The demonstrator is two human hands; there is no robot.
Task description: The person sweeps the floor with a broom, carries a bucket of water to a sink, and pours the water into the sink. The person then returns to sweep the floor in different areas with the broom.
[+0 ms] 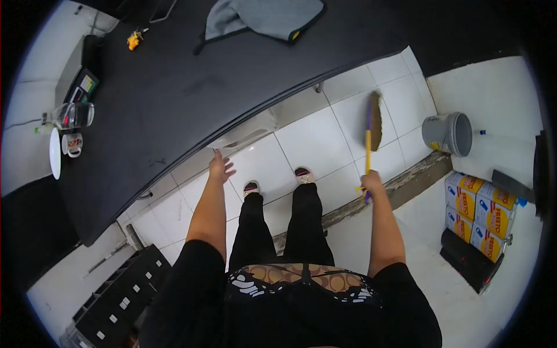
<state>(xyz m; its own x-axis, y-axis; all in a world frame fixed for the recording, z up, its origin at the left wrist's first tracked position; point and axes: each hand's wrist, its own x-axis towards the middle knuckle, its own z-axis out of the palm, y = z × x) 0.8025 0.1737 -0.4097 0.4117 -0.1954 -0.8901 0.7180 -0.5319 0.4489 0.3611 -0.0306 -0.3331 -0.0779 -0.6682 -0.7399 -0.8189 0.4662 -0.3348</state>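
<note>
My right hand [372,182] is closed around the yellow and purple handle of a broom [376,123]. Its brown bristles lie over the white floor tiles, pointing away from me. My left hand [220,167] is stretched out with the fingers apart, holding nothing, just beside the front edge of the black table [168,110]. Close beyond that hand, a whitish, partly see-through object [249,132] shows below the table edge; most of it is hidden and I cannot tell its kind.
On the table are a grey cloth [261,17], a yellow trinket [134,39], a mug [72,145] and a clear jug [75,116]. A grey bucket [448,133] stands at the right, near stacked boxes [493,213]. Black drawers [125,301] are at lower left.
</note>
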